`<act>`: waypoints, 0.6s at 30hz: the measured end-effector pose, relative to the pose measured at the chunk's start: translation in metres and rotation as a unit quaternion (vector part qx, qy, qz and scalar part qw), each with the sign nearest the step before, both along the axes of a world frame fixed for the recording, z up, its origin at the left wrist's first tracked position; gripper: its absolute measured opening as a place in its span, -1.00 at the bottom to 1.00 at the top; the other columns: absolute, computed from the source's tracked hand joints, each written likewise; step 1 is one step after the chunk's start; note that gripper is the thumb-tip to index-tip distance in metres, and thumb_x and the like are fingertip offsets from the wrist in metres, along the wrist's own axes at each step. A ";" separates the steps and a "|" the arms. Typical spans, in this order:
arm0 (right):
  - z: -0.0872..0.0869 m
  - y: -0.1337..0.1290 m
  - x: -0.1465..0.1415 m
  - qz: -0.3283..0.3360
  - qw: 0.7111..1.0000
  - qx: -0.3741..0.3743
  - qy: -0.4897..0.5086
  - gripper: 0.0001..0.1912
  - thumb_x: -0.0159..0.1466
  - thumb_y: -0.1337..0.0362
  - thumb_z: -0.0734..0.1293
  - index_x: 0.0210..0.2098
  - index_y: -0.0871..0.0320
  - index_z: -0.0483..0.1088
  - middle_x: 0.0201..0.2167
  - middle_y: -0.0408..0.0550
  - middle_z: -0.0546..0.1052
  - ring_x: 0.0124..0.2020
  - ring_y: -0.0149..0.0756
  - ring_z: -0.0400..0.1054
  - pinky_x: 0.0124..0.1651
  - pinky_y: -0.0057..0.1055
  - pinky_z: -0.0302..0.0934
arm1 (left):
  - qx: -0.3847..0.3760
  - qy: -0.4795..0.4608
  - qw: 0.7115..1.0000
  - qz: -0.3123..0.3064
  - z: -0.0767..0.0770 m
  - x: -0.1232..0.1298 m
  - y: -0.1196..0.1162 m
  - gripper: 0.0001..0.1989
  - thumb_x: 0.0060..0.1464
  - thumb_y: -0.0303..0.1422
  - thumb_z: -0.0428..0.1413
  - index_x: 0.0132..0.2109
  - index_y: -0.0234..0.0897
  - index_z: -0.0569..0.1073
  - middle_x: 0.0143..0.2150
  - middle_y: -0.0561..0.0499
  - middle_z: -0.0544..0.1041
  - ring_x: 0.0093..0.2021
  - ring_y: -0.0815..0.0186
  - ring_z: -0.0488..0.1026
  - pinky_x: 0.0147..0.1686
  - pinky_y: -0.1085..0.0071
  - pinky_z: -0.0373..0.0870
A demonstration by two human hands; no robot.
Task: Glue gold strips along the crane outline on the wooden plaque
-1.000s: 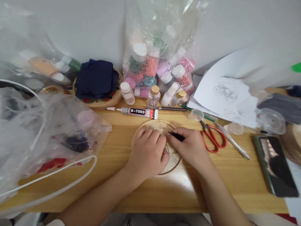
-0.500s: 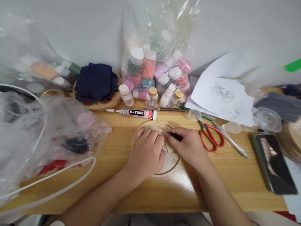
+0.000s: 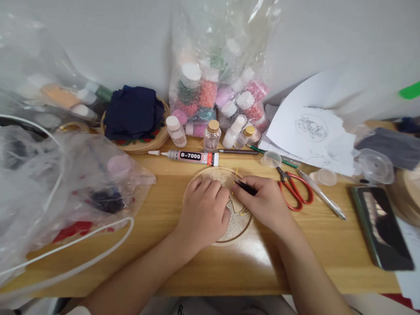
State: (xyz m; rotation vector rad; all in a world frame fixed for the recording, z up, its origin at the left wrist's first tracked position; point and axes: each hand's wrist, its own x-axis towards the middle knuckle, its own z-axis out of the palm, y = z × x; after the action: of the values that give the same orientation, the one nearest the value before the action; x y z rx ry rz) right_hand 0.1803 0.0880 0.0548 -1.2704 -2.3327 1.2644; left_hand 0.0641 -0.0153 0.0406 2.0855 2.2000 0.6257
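A round wooden disc (image 3: 240, 227) with a fine line pattern lies on the table in front of me. My left hand (image 3: 206, 212) rests over its left part, fingers curled and pressed together; whatever is under them is hidden. My right hand (image 3: 263, 200) pinches black tweezers (image 3: 246, 187) over the disc's upper right. At the tweezers' tip a thin gold wire (image 3: 236, 175) stands up. More gold wire (image 3: 238, 213) curves across the disc between my hands.
Behind the disc lie a B-7000 glue tube (image 3: 192, 157) and small bottles (image 3: 211, 135). Red-handled scissors (image 3: 296, 192), a silver pen (image 3: 324, 197) and a phone (image 3: 381, 228) are on the right. Plastic bags (image 3: 120, 172) and a white cable (image 3: 90, 236) lie left.
The tweezers in my right hand have shifted very slightly to the right. More of the gold wire now shows, upright at their tip. My left hand has stayed in place.
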 end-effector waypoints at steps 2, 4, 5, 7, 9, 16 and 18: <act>0.000 0.000 0.000 0.005 1.000 0.002 0.000 -0.67 0.13 0.18 0.26 -0.69 0.19 0.25 -0.72 -0.21 0.19 -0.61 -0.47 0.05 -0.56 -0.52 -0.07 | -0.001 -0.002 1.000 0.000 0.000 0.000 0.000 -0.87 -0.10 -0.55 -0.01 -0.39 -0.28 0.39 -0.41 -0.05 0.43 -0.32 0.17 0.35 -0.26 0.18 0.28; 0.000 0.000 0.000 0.009 1.000 0.006 -0.005 -0.67 0.14 0.19 0.27 -0.69 0.19 0.27 -0.71 -0.21 0.20 -0.60 -0.46 0.07 -0.55 -0.51 -0.06 | -0.001 -0.004 1.000 -0.001 0.000 0.000 0.000 -0.86 -0.11 -0.55 -0.01 -0.39 -0.27 0.38 -0.41 -0.05 0.43 -0.32 0.17 0.35 -0.25 0.17 0.28; 0.000 0.000 0.000 0.011 1.000 0.008 -0.009 -0.68 0.14 0.19 0.27 -0.68 0.19 0.28 -0.71 -0.20 0.21 -0.60 -0.46 0.08 -0.54 -0.51 -0.05 | 0.000 -0.005 1.000 -0.002 0.000 0.000 0.000 -0.87 -0.11 -0.55 -0.01 -0.39 -0.27 0.38 -0.41 -0.05 0.43 -0.32 0.17 0.35 -0.25 0.17 0.28; -0.001 0.000 0.000 0.015 1.000 0.014 -0.018 -0.70 0.14 0.21 0.27 -0.67 0.19 0.31 -0.70 -0.19 0.24 -0.60 -0.44 0.11 -0.53 -0.50 -0.03 | 0.000 -0.005 1.000 -0.003 0.000 0.000 0.000 -0.87 -0.10 -0.55 -0.02 -0.39 -0.27 0.38 -0.40 -0.06 0.43 -0.33 0.17 0.35 -0.26 0.17 0.28; -0.002 0.000 0.000 0.017 0.999 0.020 -0.019 -0.72 0.14 0.22 0.27 -0.65 0.19 0.33 -0.69 -0.18 0.28 -0.60 -0.44 0.12 -0.53 -0.50 -0.03 | 0.000 -0.004 1.000 -0.002 -0.001 0.000 0.000 -0.87 -0.10 -0.55 -0.02 -0.39 -0.27 0.38 -0.40 -0.06 0.43 -0.33 0.16 0.34 -0.26 0.17 0.28; -0.003 -0.001 0.000 0.011 0.999 0.039 -0.016 -0.71 0.14 0.21 0.27 -0.67 0.18 0.30 -0.70 -0.18 0.26 -0.61 -0.44 0.10 -0.55 -0.51 -0.08 | -0.005 0.000 1.000 0.000 -0.001 -0.001 0.000 -0.85 -0.10 -0.55 -0.01 -0.37 -0.28 0.40 -0.38 -0.06 0.44 -0.29 0.16 0.36 -0.24 0.18 0.28; -0.003 -0.001 -0.001 0.011 0.999 0.033 -0.007 -0.70 0.13 0.20 0.27 -0.68 0.18 0.26 -0.70 -0.19 0.22 -0.60 -0.45 0.07 -0.55 -0.51 -0.09 | -0.004 0.000 1.000 0.004 -0.002 -0.001 0.000 -0.85 -0.10 -0.54 -0.01 -0.36 -0.28 0.41 -0.38 -0.05 0.44 -0.29 0.16 0.37 -0.24 0.18 0.29</act>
State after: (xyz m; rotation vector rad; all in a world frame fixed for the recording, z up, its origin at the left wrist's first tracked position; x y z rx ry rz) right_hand 0.1796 0.0872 0.0523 -1.2409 -2.3842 1.1768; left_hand 0.0632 -0.0154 0.0386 2.0748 2.2071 0.6174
